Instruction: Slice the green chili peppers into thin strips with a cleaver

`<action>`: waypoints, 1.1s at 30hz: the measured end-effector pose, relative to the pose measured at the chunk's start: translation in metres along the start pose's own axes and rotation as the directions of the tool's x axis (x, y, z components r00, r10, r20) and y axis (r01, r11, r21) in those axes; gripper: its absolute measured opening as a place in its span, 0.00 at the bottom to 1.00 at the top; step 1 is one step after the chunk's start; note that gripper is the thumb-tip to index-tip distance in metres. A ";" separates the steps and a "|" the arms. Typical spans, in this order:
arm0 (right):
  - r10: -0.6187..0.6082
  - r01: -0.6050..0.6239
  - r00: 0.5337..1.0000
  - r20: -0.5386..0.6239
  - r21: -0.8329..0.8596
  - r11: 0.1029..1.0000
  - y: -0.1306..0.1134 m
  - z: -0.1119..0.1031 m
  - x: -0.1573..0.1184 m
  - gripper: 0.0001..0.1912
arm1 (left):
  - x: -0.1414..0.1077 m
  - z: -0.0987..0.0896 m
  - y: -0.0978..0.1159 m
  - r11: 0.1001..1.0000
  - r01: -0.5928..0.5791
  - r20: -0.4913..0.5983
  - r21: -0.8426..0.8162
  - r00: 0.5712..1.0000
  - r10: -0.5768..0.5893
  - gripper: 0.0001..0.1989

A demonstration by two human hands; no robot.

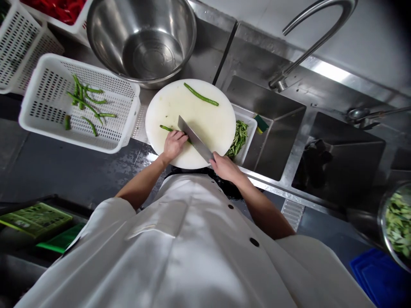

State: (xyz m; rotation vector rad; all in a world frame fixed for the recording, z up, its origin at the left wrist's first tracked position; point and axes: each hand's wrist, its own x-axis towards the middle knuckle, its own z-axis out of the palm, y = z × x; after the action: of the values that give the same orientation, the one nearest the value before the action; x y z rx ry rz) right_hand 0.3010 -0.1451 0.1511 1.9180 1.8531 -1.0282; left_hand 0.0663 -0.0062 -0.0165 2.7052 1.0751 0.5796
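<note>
On the round white cutting board point(160, 107), my left hand point(174, 144) presses a green chili pepper point(166, 128), its fingers curled over it and one end poking out to the left. My right hand point(226, 166) grips the handle of a cleaver point(197, 140). The broad blade slants across the board beside my left fingertips, over the pepper's right part. A second whole green pepper point(201, 95) lies near the board's far edge. Right of the board, sliced green peppers point(238, 137) fill a white basket point(251, 132), partly hidden under the board.
Several green peppers point(84, 96) lie in a white perforated basket point(38, 115) at left. Behind stands a large steel bowl point(109, 38). A faucet point(308, 51) arches over the sink point(279, 145), where a sponge point(261, 124) sits. A pot of chopped greens point(398, 218) is far right.
</note>
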 end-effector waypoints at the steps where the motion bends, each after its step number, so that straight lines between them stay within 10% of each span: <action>1: 0.000 0.000 1.000 -0.002 0.000 1.000 -0.001 0.000 0.003 0.15 | -0.001 0.000 -0.001 1.000 -0.002 -0.002 -0.009 1.000 0.002 0.15; 15: 0.005 0.000 0.998 -0.068 0.076 0.997 -0.014 0.014 0.045 0.17 | 0.001 -0.019 -0.022 0.999 0.027 0.002 -0.017 1.000 -0.027 0.14; 25: -0.012 0.013 0.999 0.032 -0.042 0.999 -0.015 -0.001 -0.008 0.15 | -0.017 -0.021 -0.038 0.989 0.149 0.061 -0.013 0.987 -0.148 0.15; 33: -0.013 0.015 0.999 -0.039 0.061 0.998 -0.029 0.013 0.049 0.18 | -0.015 -0.027 -0.046 0.994 0.074 0.147 -0.079 0.987 -0.062 0.16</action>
State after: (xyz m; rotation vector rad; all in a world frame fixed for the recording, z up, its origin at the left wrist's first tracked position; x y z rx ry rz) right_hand 0.2661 -0.1131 0.1177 1.9756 1.8791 -1.0718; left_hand 0.0162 0.0170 -0.0098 2.5818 1.0751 0.4017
